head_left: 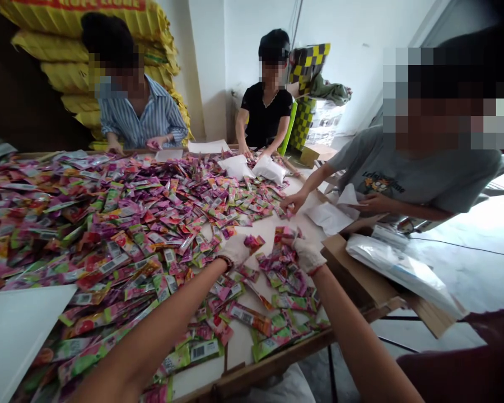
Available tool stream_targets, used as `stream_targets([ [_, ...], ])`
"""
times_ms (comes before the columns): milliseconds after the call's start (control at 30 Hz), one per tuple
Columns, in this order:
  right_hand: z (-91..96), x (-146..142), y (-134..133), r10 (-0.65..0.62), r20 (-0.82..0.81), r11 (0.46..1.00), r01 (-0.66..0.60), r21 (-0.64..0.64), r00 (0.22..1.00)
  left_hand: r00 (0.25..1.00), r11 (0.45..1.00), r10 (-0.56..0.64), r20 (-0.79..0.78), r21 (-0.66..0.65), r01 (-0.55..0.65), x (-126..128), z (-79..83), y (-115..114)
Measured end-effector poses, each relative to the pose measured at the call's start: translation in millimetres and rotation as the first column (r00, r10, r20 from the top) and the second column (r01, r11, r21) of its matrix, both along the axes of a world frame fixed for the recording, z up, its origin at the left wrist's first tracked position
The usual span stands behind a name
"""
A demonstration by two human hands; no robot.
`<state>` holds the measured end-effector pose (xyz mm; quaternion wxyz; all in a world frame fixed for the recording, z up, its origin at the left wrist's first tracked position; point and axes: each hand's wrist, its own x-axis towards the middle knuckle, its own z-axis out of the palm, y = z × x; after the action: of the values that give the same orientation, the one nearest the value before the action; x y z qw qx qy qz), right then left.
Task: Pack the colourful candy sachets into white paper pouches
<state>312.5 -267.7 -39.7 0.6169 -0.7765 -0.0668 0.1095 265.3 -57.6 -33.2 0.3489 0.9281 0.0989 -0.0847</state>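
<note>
My left hand point(236, 249), in a white glove with a dark bracelet at the wrist, reaches over the middle of the table. Its fingers close on a small orange and purple candy-like packet point(255, 242). To the right, my right hand point(309, 255), also gloved in white, grips a pink and purple packet point(282, 233) at its fingertips; how many it holds I cannot tell. Below both hands lies a loose group of packets point(283, 268), pink, green and purple, some showing barcodes. A broad heap of similar packets point(126, 207) spreads over the left of the table.
Three people sit around the table; one reaches a bare hand point(294, 202) near mine. White pouches point(269, 169) and white bags point(330, 217) lie at the far and right sides. A cardboard box point(353, 268) with clear plastic bags point(397, 268) stands right; a white sheet point(21, 324) lies near left.
</note>
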Motion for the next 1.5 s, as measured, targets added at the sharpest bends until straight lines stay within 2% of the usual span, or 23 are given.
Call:
stream_targets([
  [100,16.0,-11,-13,0.013,-0.048,0.991,-0.006,0.132,0.999,0.995,0.99,0.097,0.014,-0.102,-0.095,0,4.9,3],
  [167,22.9,-23,-24,0.011,-0.047,0.995,-0.006,0.104,0.999,0.991,0.98,0.131,0.005,-0.15,-0.129,2,3.9,-5],
  [267,24.2,-44,-33,0.04,0.024,0.984,-0.035,-0.176,0.999,0.999,0.991,0.051,0.011,-0.121,-0.05,8,-3.6,-27],
  [367,15.7,-61,-33,0.104,0.058,0.858,-0.06,-0.511,0.993,0.999,0.998,-0.032,-0.003,-0.053,0.032,20,-14.7,-48],
  [433,8.5,-66,-31,0.129,0.08,0.783,-0.052,-0.62,0.988,0.999,0.999,-0.047,-0.024,-0.018,0.047,28,-20.5,-57],
  [500,3.6,-67,-32,0.15,0.095,0.772,-0.057,-0.634,0.984,0.998,0.998,-0.061,-0.028,0.01,0.061,33,-22.1,-58],
  [567,3.2,-64,-37,0.161,0.105,0.774,-0.059,-0.63,0.981,0.998,0.998,-0.065,0.001,0.024,0.065,32,-17.5,-51],
  [667,11.6,-52,-48,0.2,0.209,0.774,-0.024,-0.633,0.957,0.994,0.997,-0.083,0.071,0.013,0.082,18,0.2,-31],
  [767,24.5,-35,-48,0.255,0.277,0.719,0.01,-0.695,0.926,0.97,0.972,-0.213,0.12,-0.072,0.222,-9,21.9,-13],
  [800,27.7,-28,-44,0.307,0.254,0.669,-0.018,-0.743,0.917,0.952,0.953,-0.284,0.114,-0.076,0.294,-19,27.4,-10],
  [867,29.9,-16,-28,0.459,0.157,0.526,-0.125,-0.841,0.874,0.887,0.888,-0.458,0.054,-0.005,0.459,-38,32.7,-10],
  [933,26.1,-6,-8,0.579,0.04,0.389,-0.232,-0.892,0.814,0.792,0.779,-0.609,-0.042,0.152,0.608,-52,30.0,-16],
  [1000,19.3,2,8,0.619,-0.045,0.312,-0.299,-0.902,0.784,0.688,0.636,-0.719,-0.101,0.303,0.71,-61,22.0,-25],
  [1033,16.5,4,13,0.62,-0.066,0.298,-0.313,-0.902,0.782,0.649,0.577,-0.754,-0.106,0.365,0.73,-63,17.7,-29],
  [1067,15.1,6,16,0.621,-0.074,0.291,-0.318,-0.903,0.78,0.63,0.545,-0.772,-0.091,0.415,0.728,-64,14.3,-32],
  [1100,15.3,7,17,0.619,-0.065,0.297,-0.31,-0.903,0.782,0.626,0.543,-0.778,-0.053,0.446,0.711,-64,12.1,-32],
  [1133,17.3,6,15,0.613,-0.037,0.317,-0.289,-0.903,0.79,0.637,0.568,-0.771,0.003,0.454,0.686,-62,11.6,-31],
  [1267,36.1,-3,-3,0.54,0.12,0.451,-0.165,-0.877,0.833,0.786,0.795,-0.59,0.187,0.307,0.524,-47,24.6,-8],
  [1333,43.2,-9,-15,0.521,0.161,0.504,-0.15,-0.851,0.838,0.846,0.856,-0.5,0.186,0.253,0.45,-36,33.7,5],
  [1367,44.4,-12,-19,0.524,0.167,0.509,-0.15,-0.847,0.835,0.862,0.869,-0.475,0.175,0.249,0.428,-31,37.0,10],
  [1400,43.9,-15,-23,0.538,0.152,0.485,-0.156,-0.86,0.829,0.867,0.867,-0.473,0.155,0.257,0.426,-27,39.0,12],
  [1433,41.9,-17,-26,0.555,0.118,0.435,-0.166,-0.885,0.823,0.864,0.852,-0.489,0.12,0.278,0.443,-23,39.3,14],
  [1500,34.9,-22,-28,0.581,0.015,0.297,-0.195,-0.935,0.814,0.844,0.786,-0.537,-0.008,0.358,0.504,-19,35.3,11],
])
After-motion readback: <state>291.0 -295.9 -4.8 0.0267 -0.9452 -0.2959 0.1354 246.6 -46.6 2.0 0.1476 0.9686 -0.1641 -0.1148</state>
